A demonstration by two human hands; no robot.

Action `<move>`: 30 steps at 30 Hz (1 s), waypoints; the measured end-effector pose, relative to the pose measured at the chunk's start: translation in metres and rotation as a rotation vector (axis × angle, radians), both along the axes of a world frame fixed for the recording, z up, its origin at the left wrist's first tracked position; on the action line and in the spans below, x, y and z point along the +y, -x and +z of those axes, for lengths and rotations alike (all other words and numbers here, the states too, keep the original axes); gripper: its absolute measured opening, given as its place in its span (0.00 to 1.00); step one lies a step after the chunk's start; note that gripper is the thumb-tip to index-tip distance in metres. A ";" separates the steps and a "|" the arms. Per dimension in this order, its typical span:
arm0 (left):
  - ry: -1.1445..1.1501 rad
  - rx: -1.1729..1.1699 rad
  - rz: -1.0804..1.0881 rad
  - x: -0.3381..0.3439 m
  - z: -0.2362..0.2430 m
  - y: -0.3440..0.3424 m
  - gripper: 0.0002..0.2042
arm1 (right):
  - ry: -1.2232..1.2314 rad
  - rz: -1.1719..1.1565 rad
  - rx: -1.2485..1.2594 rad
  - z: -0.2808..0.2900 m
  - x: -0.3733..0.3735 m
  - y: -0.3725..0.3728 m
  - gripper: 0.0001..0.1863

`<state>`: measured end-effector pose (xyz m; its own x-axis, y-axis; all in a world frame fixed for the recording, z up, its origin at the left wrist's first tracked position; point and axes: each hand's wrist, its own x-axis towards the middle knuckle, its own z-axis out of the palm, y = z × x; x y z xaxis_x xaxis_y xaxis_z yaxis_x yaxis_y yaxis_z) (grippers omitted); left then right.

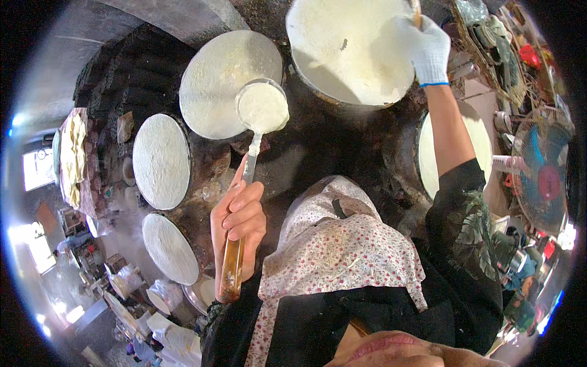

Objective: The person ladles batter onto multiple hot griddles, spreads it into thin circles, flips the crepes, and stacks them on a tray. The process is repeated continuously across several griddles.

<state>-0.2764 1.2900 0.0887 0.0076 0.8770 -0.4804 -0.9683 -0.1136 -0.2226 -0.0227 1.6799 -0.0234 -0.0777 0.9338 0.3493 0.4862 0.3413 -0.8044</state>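
My bare left hand (239, 214) is closed round the brown handle of a ladle (255, 147). White batter (263, 107) fills its round bowl and coats the neck; the bowl is over the lower right part of a round griddle covered in white batter (220, 79). My right hand (428, 52), in a white knit glove with a blue cuff, is closed at the right edge of a large griddle (330, 46). A short wooden handle (417, 11) sticks out above its fist; the other end is hidden. The large griddle carries a pale, creamy layer with a small dark mark.
More round griddles with white tops stand at left (161, 162), lower left (171, 248) and right, one (477, 131) partly behind my right forearm. A pedestal fan (544, 174) is at far right. Dark stacked blocks (137, 85) line the upper left.
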 end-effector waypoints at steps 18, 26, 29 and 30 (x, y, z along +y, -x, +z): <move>-0.089 0.067 -0.095 0.009 -0.018 0.007 0.27 | -0.158 -0.424 -0.515 0.008 0.131 -0.045 0.20; -0.061 0.090 -0.126 0.019 -0.018 0.012 0.24 | 0.439 -0.133 -0.140 -0.071 0.029 -0.065 0.25; -0.090 0.071 -0.159 0.039 -0.030 0.024 0.22 | 0.601 -0.028 -0.062 -0.096 -0.061 -0.049 0.32; -0.122 0.042 -0.177 0.051 -0.034 0.028 0.21 | 0.662 0.025 -0.095 -0.099 -0.084 -0.045 0.35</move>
<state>-0.3047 1.3409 0.0542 0.1486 0.9156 -0.3736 -0.9795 0.0842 -0.1832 0.0218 1.5957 -0.1225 -0.1043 0.9461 -0.3066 0.5639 -0.1977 -0.8018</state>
